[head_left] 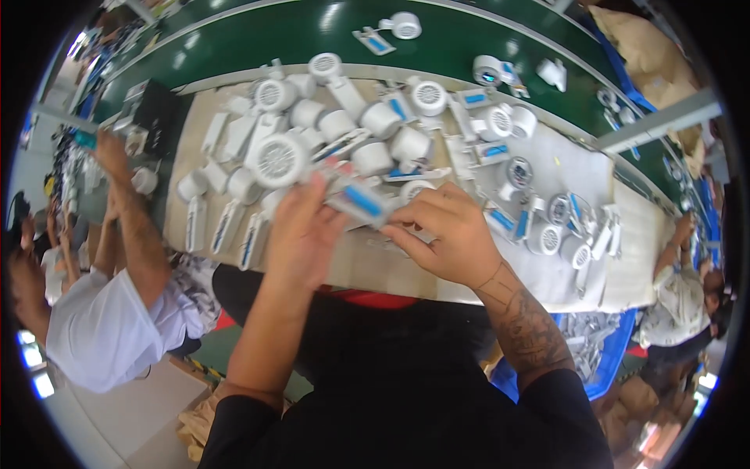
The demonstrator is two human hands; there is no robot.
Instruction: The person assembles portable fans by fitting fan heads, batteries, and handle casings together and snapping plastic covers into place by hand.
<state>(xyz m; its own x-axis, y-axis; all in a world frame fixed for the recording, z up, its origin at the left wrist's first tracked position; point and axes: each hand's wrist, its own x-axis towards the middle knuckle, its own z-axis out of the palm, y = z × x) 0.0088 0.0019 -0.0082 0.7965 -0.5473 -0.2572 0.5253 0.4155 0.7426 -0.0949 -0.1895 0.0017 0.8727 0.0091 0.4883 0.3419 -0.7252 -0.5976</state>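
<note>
Beyond the far edge of the table (367, 264) we see a long green belt (258, 35) carrying a few loose parts. Below the near edge, toward its right corner, sits a blue crate (627, 332). White fans (278, 161) heap up from the left edge past the middle, and a looser group of fan parts (544, 238) lies toward the right edge.

Over the near part of the table, before the heap, our left hand (298, 230) is half open with its fingers spread beside the work; it is blurred, so we cannot tell whether it grips. Our right hand (445, 234) is closed to a pinch, thumb and fingers on the near right end of a blue-and-white piece (359, 200), which hangs tilted between both hands.

We judge that the piece could slip, since the pinch takes only one end, and a left-hand swing outward could knock the crowded fans. Parts near the front edge might be brushed off by a forearm.

For moving, we have a bare strip along the near edge, widest toward the right corner; the left side is tight.
</note>
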